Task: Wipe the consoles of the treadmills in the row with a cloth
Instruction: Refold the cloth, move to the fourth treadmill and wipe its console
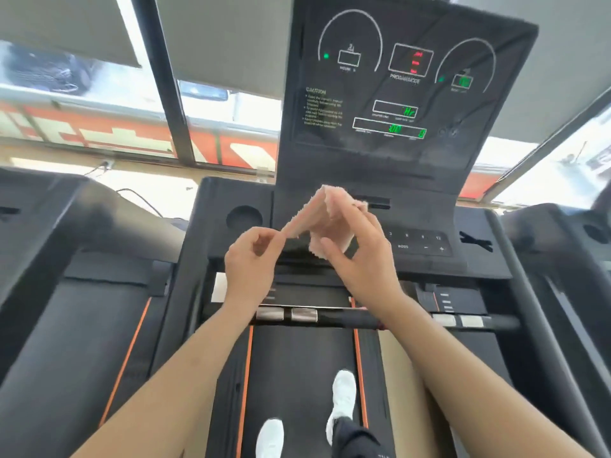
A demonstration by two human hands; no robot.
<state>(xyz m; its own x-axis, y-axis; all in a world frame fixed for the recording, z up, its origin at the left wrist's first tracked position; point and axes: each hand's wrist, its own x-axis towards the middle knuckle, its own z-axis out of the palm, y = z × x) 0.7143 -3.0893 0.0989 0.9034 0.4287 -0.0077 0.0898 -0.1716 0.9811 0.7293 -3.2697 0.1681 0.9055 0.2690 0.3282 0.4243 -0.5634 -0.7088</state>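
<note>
A black treadmill with orange side stripes (198, 259) fills the middle of the view. Two more black treadmills stand beside it, one at the left (66, 292) and one at the right (562, 259). Behind them are large windows with grey roller blinds (224, 38).

On the middle treadmill, the tall black console panel (380, 153) stands upright, with green and red lit digits and a white "CAUTION" text at its left side. Under it lies the flat black button panel (420, 242), and a round cup holder (244, 218) sits near the left edge of the console. The dark running belt (297, 375) runs down to the lower edge of the view, and a black handlebar with silver sensor plates (340, 317) crosses above it.

The person stands on the belt in white shoes (344, 395).

Both bare arms reach forward. The left hand (251, 262) pinches one corner of the small pale pink cloth (327, 219) between thumb and index finger, and the other fingers are curled. The right hand (360, 259) grips the bunched part of the same cloth between thumb and fingers. The cloth is held up in the air between the two hands, in front of the lower edge of the console panel and over the left part of the button panel. I cannot tell if it touches the console.
</note>
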